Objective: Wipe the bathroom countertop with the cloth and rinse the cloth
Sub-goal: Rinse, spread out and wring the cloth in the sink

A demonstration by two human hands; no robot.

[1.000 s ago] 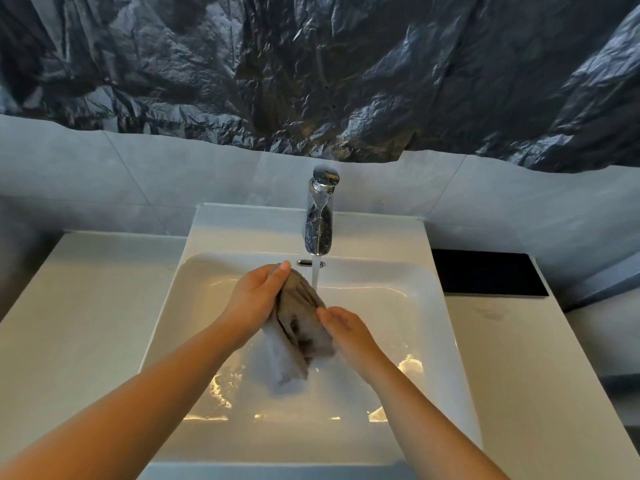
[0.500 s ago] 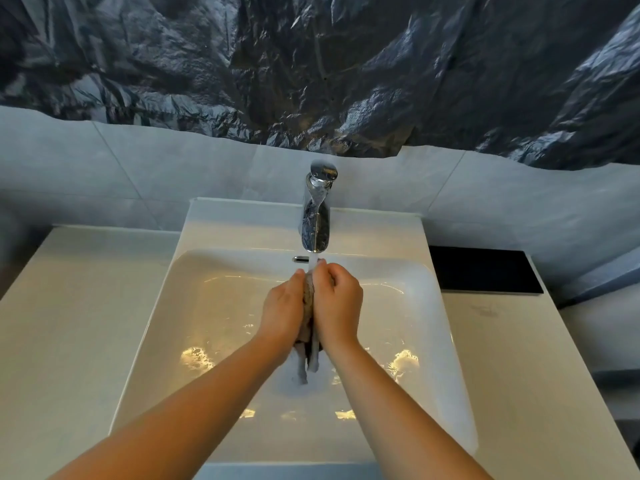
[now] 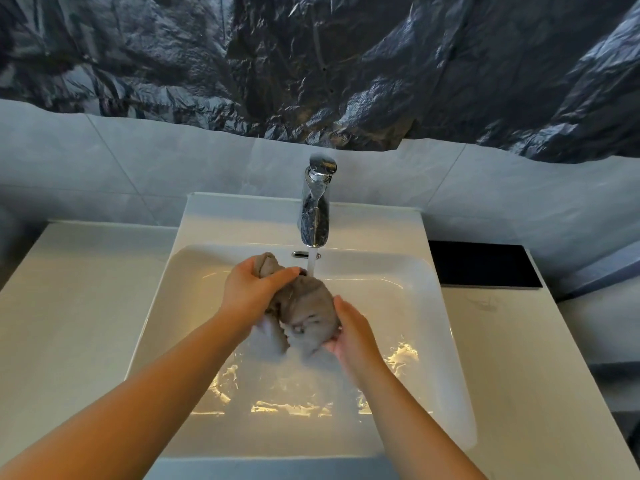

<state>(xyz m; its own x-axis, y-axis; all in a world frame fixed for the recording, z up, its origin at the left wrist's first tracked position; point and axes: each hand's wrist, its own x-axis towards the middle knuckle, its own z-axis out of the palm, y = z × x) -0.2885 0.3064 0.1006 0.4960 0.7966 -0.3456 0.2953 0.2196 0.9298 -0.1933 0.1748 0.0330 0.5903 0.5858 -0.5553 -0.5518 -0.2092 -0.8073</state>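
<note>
Two bare forearms reach in from the near edge, over the white sink [image 3: 162,306], and meet above the middle of the basin. Water pools on the basin floor beneath them, catching warm light in broken glints.

The grey cloth [image 3: 304,306] is bunched between both hands, held up off the basin floor. The right hand [image 3: 349,330] cups the cloth's lower right side, fingers curled under and around the wet bulk, thumb lying along its right edge. The left hand [image 3: 252,292], a little farther and to the left, is closed around the cloth's upper end; its fingers wrap over the top, and a twisted tail of fabric sticks out beyond them on the far side. A loose corner hangs below the left wrist and is blurred.

A thin stream of water [image 3: 310,265] falls from the chrome faucet [image 3: 315,206] and lands on the cloth just beside the left fingertips.

The pale countertop [image 3: 69,306] runs off to either side of the sink. On the right, at the far end of the counter against the wall, lies a flat black rectangular panel [image 3: 485,265]; a faint dark smudge marks the counter just near of it.

Behind the faucet rise grey wall tiles [image 3: 173,168], and above them crumpled black plastic sheeting [image 3: 311,64] covers the wall.
</note>
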